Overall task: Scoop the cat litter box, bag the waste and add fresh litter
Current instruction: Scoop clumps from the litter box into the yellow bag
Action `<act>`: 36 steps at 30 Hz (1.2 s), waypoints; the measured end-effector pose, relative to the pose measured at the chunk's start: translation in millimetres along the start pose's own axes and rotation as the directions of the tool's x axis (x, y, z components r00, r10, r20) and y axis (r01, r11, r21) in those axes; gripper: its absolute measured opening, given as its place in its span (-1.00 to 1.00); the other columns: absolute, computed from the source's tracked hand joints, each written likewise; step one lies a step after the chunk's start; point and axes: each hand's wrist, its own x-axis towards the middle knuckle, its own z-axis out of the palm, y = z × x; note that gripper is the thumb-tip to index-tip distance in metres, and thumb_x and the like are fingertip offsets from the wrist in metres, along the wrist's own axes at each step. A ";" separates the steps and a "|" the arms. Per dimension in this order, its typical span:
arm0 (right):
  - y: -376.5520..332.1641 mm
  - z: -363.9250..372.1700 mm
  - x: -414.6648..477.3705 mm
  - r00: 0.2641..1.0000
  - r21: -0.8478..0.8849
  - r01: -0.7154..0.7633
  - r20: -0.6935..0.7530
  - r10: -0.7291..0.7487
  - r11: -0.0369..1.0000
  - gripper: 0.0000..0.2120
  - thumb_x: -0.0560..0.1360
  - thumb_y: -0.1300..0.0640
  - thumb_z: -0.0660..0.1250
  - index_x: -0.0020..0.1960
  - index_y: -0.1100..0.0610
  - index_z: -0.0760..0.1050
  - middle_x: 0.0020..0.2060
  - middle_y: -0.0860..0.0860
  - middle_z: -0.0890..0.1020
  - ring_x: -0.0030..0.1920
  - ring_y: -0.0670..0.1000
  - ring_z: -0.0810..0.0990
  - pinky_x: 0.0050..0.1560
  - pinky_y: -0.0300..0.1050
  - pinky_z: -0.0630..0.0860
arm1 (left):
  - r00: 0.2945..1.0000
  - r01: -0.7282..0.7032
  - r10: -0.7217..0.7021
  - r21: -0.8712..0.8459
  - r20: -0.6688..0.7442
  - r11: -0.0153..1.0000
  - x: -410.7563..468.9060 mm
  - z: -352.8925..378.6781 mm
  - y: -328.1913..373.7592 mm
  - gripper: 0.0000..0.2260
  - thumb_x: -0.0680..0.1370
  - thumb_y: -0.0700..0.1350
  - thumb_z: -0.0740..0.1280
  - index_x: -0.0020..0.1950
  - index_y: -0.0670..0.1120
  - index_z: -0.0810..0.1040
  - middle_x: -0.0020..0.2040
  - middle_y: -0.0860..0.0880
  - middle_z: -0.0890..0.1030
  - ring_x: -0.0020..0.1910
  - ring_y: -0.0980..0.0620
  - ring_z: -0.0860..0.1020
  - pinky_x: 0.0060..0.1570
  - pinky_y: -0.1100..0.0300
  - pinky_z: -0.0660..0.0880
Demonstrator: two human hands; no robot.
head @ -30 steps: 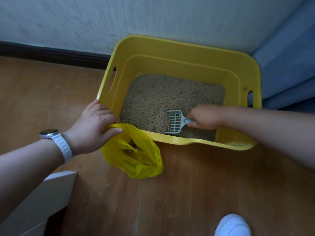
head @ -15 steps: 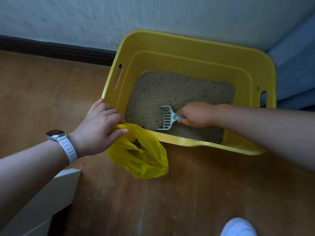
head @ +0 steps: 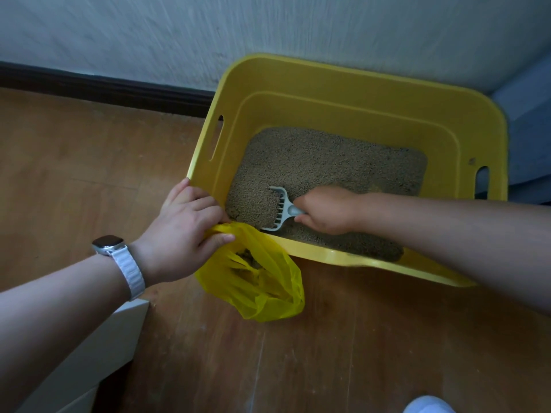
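A yellow plastic litter box (head: 343, 84) stands on the wooden floor against the wall, with tan granular litter (head: 328, 162) across its bottom. My right hand (head: 328, 210) is inside the box, closed around the handle of a grey slotted scoop (head: 280, 210) whose blade is dug into the litter near the front left corner. My left hand (head: 185, 231) pinches the rim of a yellow plastic bag (head: 262, 287) at the box's front left corner. The bag hangs open on the floor with some dark clumps inside.
A dark baseboard (head: 104, 87) runs under the pale wall. Blue fabric (head: 530, 120) hangs right of the box. A white furniture edge (head: 89, 353) sits at the lower left, and a white shoe tip (head: 429, 405) at the bottom right.
The scoop has slid left through the litter toward the front left corner, and its blade has tilted. My left hand keeps its hold on the bag. The view has shifted so the box sits further right.
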 end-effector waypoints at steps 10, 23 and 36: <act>-21.9 14.8 1.2 0.995 0.246 -0.087 0.060 0.074 0.965 -0.80 0.64 -0.02 0.15 -0.01 0.12 0.34 -0.18 0.02 0.43 -0.16 0.07 0.42 -0.19 -0.11 0.27 | 1.000 0.006 -0.006 -0.004 -0.001 1.000 0.2 -0.1 1.0 -0.46 0.57 0.32 0.01 -0.05 -0.03 0.62 -0.12 0.05 0.58 0.08 -0.05 0.42 0.38 -0.18 0.10; -14.3 5.0 2.0 0.994 0.391 -0.070 0.108 0.030 0.918 -0.81 0.65 0.02 0.14 0.02 0.14 0.34 -0.25 -0.04 0.40 -0.25 -0.03 0.41 -0.38 -0.19 0.21 | 1.000 0.008 -0.008 0.007 0.002 1.000 0.4 -1.5 1.2 -0.45 0.57 0.33 -0.01 -0.05 -0.02 0.62 -0.12 0.05 0.59 0.08 -0.05 0.42 0.40 -0.06 0.02; -9.5 21.8 1.3 0.997 0.529 -0.031 -0.042 0.063 0.848 -0.79 0.60 -0.01 0.20 -0.14 0.08 0.35 -0.30 0.02 0.46 -0.34 0.00 0.39 -0.34 -0.06 0.31 | 1.000 0.007 -0.008 0.003 0.014 1.000 -0.2 -2.1 0.7 -0.49 0.56 0.32 0.03 -0.04 -0.01 0.61 -0.12 0.05 0.58 0.07 -0.06 0.45 0.39 -0.08 0.04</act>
